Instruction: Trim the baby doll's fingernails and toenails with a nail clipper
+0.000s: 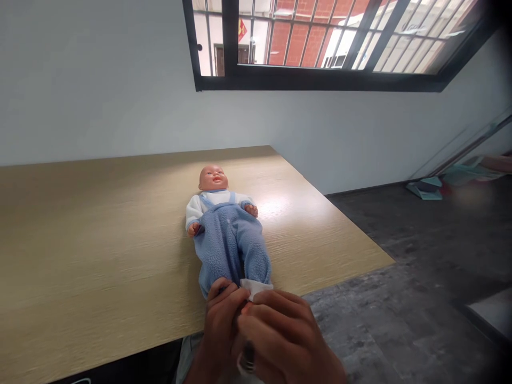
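Lowest in the frame, at bottom centre, the left hand (221,320) and right hand (282,338) press together knuckle to knuckle at the near edge of the desk (100,240). The left fingers (219,288) curl shut over the foot end of the doll (228,234). The right fingers (266,300) close narrowly on a white sock (256,287) that shows just past the leg of the blue romper (234,242), though the fingertips themselves are hidden behind the knuckles. The doll lies on its back at mid-frame, head toward the wall and feet toward the camera, right at the desk's edge. Judging by this, the work in hand is at the sock, not the upper clothing. Any next move there would call for a steady hold on the leg and an even pinch on the thin cloth so it doesn't bunch or slip. A barred window (320,42) fills the upper right, with dark floor (420,256) below it.
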`<state>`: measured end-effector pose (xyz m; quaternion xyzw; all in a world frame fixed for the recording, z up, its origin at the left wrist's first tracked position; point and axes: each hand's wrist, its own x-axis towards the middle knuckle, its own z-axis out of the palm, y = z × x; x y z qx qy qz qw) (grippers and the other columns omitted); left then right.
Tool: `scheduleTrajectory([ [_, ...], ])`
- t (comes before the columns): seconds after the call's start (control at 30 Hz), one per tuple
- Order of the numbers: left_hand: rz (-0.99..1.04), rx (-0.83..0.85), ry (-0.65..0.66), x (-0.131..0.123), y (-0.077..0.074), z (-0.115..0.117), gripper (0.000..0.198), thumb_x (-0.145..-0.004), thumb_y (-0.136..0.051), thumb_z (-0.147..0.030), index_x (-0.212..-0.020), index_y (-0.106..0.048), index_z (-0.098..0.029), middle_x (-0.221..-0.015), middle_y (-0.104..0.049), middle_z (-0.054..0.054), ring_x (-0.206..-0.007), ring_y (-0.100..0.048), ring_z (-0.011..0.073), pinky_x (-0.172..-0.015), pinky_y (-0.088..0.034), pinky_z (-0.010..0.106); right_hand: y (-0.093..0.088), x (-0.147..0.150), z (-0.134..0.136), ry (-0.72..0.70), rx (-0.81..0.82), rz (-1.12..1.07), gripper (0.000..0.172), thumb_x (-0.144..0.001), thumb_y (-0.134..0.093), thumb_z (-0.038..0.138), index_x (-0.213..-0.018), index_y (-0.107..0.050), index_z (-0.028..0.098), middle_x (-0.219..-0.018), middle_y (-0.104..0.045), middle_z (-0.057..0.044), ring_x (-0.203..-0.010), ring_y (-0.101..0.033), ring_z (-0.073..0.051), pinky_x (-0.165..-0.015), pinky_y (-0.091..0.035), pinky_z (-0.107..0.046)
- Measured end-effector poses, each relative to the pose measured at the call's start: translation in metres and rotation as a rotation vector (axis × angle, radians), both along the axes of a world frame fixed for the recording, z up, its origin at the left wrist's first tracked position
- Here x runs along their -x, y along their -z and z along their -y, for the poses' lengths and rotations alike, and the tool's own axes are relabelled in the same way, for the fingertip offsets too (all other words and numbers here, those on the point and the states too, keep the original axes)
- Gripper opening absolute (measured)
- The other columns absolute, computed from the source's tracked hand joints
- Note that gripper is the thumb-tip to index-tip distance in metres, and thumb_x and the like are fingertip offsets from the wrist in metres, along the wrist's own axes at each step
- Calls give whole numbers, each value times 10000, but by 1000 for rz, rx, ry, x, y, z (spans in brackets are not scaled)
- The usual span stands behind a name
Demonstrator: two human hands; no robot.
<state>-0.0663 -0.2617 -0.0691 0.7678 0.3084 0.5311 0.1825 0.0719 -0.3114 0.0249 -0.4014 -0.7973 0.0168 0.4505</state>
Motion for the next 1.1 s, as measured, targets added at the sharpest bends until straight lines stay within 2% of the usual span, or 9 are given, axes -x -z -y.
scheduleTrajectory([
  [0.1,3,-45,28,1,-4,-1,258,-1046,-458,-414,-1049,-609,-204,-706,-636,-5,-641,-625,199,-781,-510,402,18,-9,8,100,21,-191,341,-1101,-491,488,-1130,-622,174,-935,-751,-65,-829,-730,-185,-768,-597,-278],
  [0.2,28,-65,53,1,-7,-3,295,-1071,-443,-448,-1046,-595,-197,-693,-634,-13,-617,-601,177,-757,-492,372,29,-14,11,93,-17,-223,276,-1077,-565,444,-1170,-621,190,-981,-779,-75,-901,-765,-210,-833,-634,-312],
  [0.33,-2,-10,78,5,-2,-2,278,-1070,-442,-431,-1092,-596,-200,-731,-646,-3,-676,-621,197,-835,-494,404,19,-10,6,-37,-114,-114,71,-1077,-570,280,-1040,-604,230,-890,-781,-25,-853,-770,-179,-844,-644,-307],
  [0.47,-23,21,40,9,11,5,226,-1038,-490,-335,-1174,-616,-207,-858,-713,35,-814,-674,232,-930,-502,448,6,-7,7,-8,-96,12,230,-1054,-485,96,-954,-621,252,-940,-792,-11,-910,-760,-165,-890,-640,-310],
  [0.6,-32,7,-44,9,19,10,244,-1026,-510,-299,-1221,-624,-206,-966,-747,60,-922,-711,262,-1010,-497,493,11,-14,5,-57,-88,98,200,-1011,-547,90,-964,-667,243,-974,-793,-22,-930,-757,-151,-965,-642,-284],
  [0.77,-31,60,12,9,18,9,235,-1019,-486,-312,-1164,-633,-198,-890,-735,48,-848,-696,249,-958,-508,491,13,-23,-8,-125,-201,207,211,-1077,-483,141,-1087,-689,96,-942,-785,-78,-942,-758,-117,-1032,-605,-222],
  [0.87,-24,84,26,8,13,8,234,-1021,-478,-318,-1148,-633,-196,-879,-729,50,-839,-690,246,-947,-506,486,6,-25,-11,-163,-192,298,309,-1114,-391,144,-1101,-693,80,-955,-790,-93,-978,-755,-125,-1005,-626,-235],
  [0.97,-13,73,87,5,9,5,186,-1027,-467,-296,-1085,-624,-215,-767,-687,-6,-687,-644,193,-911,-508,446,4,-23,-11,-155,-199,311,313,-1105,-389,113,-1061,-699,103,-965,-792,-80,-966,-750,-137,-935,-663,-259],
  [1.1,10,31,6,1,8,-1,119,-1020,-520,-258,-1054,-629,-226,-715,-668,-26,-618,-622,182,-840,-529,440,4,-15,-9,-108,-224,330,343,-1110,-405,114,-948,-706,138,-870,-761,-58,-907,-736,-148,-878,-665,-276],
])
